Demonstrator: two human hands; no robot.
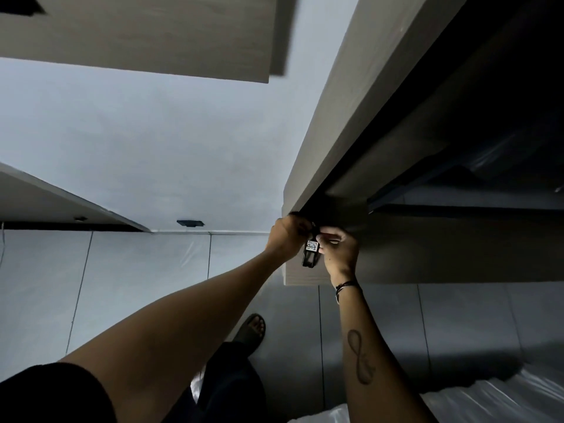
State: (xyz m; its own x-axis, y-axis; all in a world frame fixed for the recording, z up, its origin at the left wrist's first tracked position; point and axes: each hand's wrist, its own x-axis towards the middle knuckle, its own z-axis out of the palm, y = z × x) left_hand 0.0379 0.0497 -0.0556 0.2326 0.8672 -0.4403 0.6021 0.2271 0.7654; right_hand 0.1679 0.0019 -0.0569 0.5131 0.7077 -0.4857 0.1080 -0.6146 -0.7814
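Noted at front edge of tall grey-brown wooden cabinet (332, 123), near its bottom corner: small black plastic key tag (310, 257) with white label reading 401. Pinched beside label by right hand (338, 248), thumb and fingers closed on it. Just above key tag, left hand (287, 236) curled tight against cabinet edge; contents of that grasp hidden, cannot tell. Inside cabinet, standing open: dark shelf (457, 208), crinkled clear plastic sheeting (500, 151) above shelf. Below cabinet: grey tiled floor (396, 315).
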